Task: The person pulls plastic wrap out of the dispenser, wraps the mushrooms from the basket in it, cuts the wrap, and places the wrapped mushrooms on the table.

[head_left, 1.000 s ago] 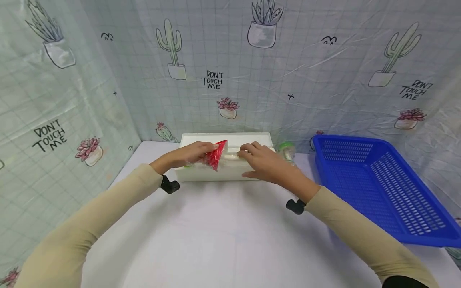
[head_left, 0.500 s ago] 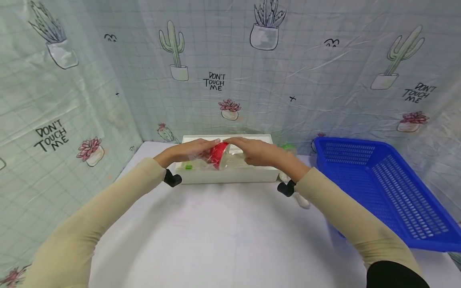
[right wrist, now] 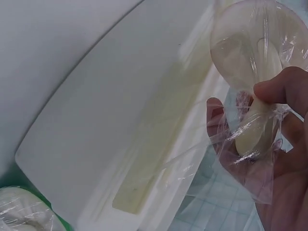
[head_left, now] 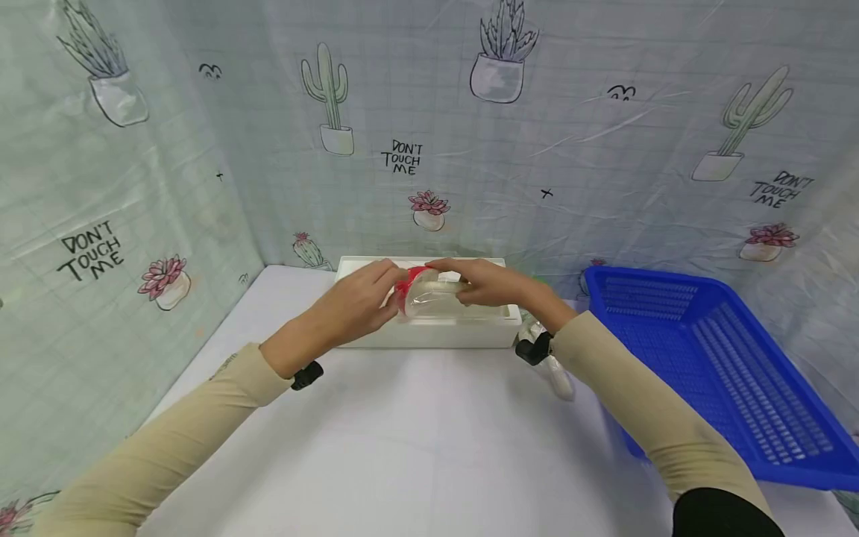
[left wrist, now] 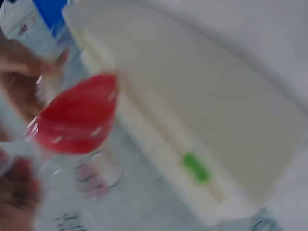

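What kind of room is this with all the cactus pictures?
Probably a small set-up work corner, not a real kitchen: a cactus-print plastic sheet hangs all round a white table, which holds a blue basket and a white tray.

Glossy clear plastic wrap (right wrist: 250, 144); matt, seemingly foam tray (head_left: 429, 334).

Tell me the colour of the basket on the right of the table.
The basket is bright blue with slotted walls; the head view shows it best.

We see a white worktop (head_left: 416, 432) | pale grid-pattern plastic sheet (head_left: 604, 149) as walls behind and at both sides | printed cacti, pink succulents, words "DON'T TOUCH ME" | even soft light
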Action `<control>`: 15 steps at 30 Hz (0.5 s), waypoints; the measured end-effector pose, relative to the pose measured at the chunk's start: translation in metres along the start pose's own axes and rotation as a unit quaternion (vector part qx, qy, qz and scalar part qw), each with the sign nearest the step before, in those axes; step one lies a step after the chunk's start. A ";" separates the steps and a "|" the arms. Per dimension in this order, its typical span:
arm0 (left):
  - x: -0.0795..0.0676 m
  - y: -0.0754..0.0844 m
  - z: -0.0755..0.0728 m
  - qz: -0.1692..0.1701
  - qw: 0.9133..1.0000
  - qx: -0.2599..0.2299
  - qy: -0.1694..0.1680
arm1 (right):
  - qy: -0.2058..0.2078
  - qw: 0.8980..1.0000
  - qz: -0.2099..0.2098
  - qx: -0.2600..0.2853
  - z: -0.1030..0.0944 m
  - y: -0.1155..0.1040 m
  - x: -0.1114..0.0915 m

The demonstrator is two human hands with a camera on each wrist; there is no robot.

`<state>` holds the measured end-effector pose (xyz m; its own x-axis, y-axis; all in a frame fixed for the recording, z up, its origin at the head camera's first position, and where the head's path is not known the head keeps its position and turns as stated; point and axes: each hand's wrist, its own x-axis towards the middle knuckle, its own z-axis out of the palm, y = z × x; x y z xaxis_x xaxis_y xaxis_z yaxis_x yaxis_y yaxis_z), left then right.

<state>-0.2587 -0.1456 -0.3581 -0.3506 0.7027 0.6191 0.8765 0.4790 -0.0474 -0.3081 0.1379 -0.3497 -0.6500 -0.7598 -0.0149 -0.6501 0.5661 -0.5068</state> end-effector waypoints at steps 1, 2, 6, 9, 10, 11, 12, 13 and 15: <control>-0.002 0.002 0.006 -0.041 0.998 -0.012 -0.056 | 0.003 1.000 0.002 0.009 0.000 0.001 -0.002; -0.004 0.001 0.012 -0.090 0.990 -0.023 -0.104 | 0.004 1.000 0.004 0.017 0.000 0.001 -0.004; -0.008 -0.013 0.037 -0.168 0.964 -0.110 -0.173 | -0.015 0.999 0.006 0.040 0.002 0.003 -0.007; -0.005 -0.028 0.048 -0.140 0.959 -0.193 -0.155 | -0.026 0.999 0.009 0.021 0.004 0.005 -0.006; -0.004 -0.033 0.049 -0.139 0.953 -0.225 -0.150 | -0.027 0.999 0.013 0.012 0.004 0.006 -0.006; -0.002 -0.038 0.050 -0.141 0.945 -0.256 -0.149 | -0.026 1.000 0.016 0.006 0.004 0.006 -0.005; 0.000 -0.042 0.049 -0.143 0.935 -0.289 -0.149 | -0.023 1.000 0.018 0.001 0.004 0.007 -0.004; 0.002 -0.047 0.049 -0.147 0.924 -0.321 -0.150 | -0.018 1.000 0.020 -0.001 0.003 0.007 -0.003; 0.007 -0.057 0.046 -0.162 0.899 -0.378 -0.153 | 0.006 1.000 0.017 -0.012 0.001 0.008 0.000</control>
<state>-0.3264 -0.1431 -0.3871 -0.6007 0.7578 0.2549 0.6455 0.2715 0.7138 -0.3128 0.1424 -0.3551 -0.6769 -0.7358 -0.0222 -0.6361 0.5999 -0.4853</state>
